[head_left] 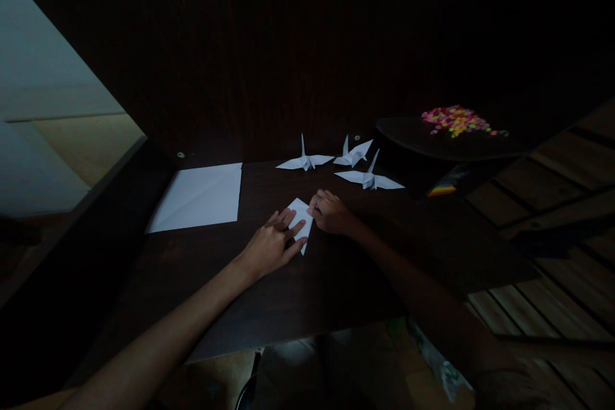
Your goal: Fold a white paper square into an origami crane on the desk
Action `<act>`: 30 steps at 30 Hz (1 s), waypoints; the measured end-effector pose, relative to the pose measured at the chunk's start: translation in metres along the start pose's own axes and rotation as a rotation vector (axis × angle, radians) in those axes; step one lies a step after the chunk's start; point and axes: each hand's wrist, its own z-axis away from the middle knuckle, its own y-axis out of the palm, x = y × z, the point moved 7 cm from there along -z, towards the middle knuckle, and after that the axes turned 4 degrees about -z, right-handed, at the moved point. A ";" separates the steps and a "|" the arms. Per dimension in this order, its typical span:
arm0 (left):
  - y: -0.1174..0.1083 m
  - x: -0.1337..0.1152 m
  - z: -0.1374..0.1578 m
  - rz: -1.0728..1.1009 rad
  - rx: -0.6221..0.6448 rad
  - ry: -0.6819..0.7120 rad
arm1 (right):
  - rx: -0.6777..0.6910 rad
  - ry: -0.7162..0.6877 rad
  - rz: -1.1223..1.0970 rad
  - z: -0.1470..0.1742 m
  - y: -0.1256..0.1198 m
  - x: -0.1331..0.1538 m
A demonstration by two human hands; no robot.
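A small white sheet of paper (298, 206), folded into a kite-like shape, lies flat on the dark table. My left hand (273, 240) rests over it with its fingers spread, holding it down from the left. At the paper's right corner, my right hand (329, 211) is closed, its fingertips pinched on the edge. Just beyond my hands stand three white paper cranes: one on the left (305, 161), one behind at the right (354, 154), and one nearer (369, 179).
A larger white sheet (199, 198) with a diagonal crease lies at the table's left. On a raised dark shelf (408, 138) at the right sits a pile of small colourful pieces (456, 120). A dark wooden panel (269, 51) rises behind the table (230, 314).
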 end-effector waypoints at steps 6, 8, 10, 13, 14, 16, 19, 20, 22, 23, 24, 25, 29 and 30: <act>0.000 0.000 0.000 0.010 0.019 -0.001 | 0.008 0.015 0.006 0.000 -0.002 0.001; 0.000 0.000 0.000 0.016 0.015 -0.004 | 0.005 0.018 0.005 0.001 -0.002 0.002; 0.000 0.000 0.000 0.018 0.012 -0.010 | 0.000 0.024 0.010 0.001 -0.003 0.002; 0.002 0.000 -0.001 0.020 0.012 -0.023 | -0.008 0.036 0.020 0.002 -0.003 0.003; 0.002 0.000 0.000 0.023 0.013 -0.025 | -0.012 0.037 0.023 0.002 -0.003 0.003; 0.003 0.000 0.000 0.029 0.013 -0.027 | -0.022 0.029 0.031 0.002 -0.003 0.003; 0.003 -0.001 0.001 0.038 0.007 -0.033 | -0.028 0.020 0.047 0.002 -0.002 0.004; 0.002 -0.001 0.001 0.040 0.004 -0.033 | -0.028 0.018 0.049 0.002 -0.001 0.003; 0.002 -0.002 0.001 0.037 -0.003 -0.034 | -0.034 0.024 0.044 0.002 0.000 0.002; 0.002 -0.002 0.001 0.034 -0.006 -0.038 | -0.039 0.028 0.035 0.002 0.000 0.002; 0.002 -0.002 0.001 0.030 -0.007 -0.043 | -0.049 0.031 0.023 0.002 0.000 0.001; 0.001 -0.002 0.001 0.025 -0.008 -0.048 | -0.061 0.029 0.006 0.002 -0.001 0.000; 0.002 -0.003 -0.001 0.013 0.011 -0.052 | -0.085 0.008 -0.088 0.008 -0.008 0.000; 0.002 -0.003 -0.001 0.014 0.015 -0.054 | -0.075 0.013 -0.110 0.010 -0.010 -0.001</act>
